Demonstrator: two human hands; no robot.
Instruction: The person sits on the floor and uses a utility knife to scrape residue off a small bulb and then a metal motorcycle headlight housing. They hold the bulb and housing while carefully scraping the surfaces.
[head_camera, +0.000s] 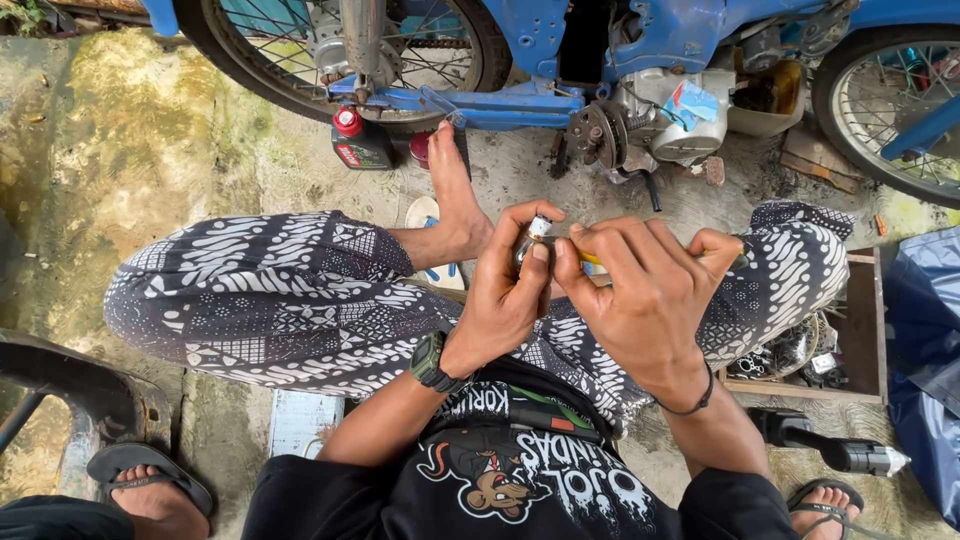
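Black shirt front (500, 480) with a cartoon print fills the bottom of the view, nearest of all, and just above it both hands meet over the lap. Fingers of the left hand (505, 290) are curled tight around a small metal part (530, 243) with a pale tip, pinching it between thumb and forefinger above the patterned trousers (300, 300). Right beside it, touching, the right hand (650, 300) is closed on a thin yellow-handled tool (590, 257), its working end pressed up to the part; how it engages there is hidden by the fingers.

A dark watch (432, 362) sits on the left wrist, a thin black band (695, 402) on the right. Beyond the hands a bare foot (455, 205) rests on a sandal, then a black oil bottle with a red cap (358, 140) stands under the blue motorcycle (560, 60), whose engine (660, 120) is exposed. A wooden tray of parts (865, 330) lies at the right knee.

The grip looks risky to me: the part is small and held in mid-air, so a slip of the tool could jab the left fingers or flick the piece onto the wet, mossy concrete (150, 150).
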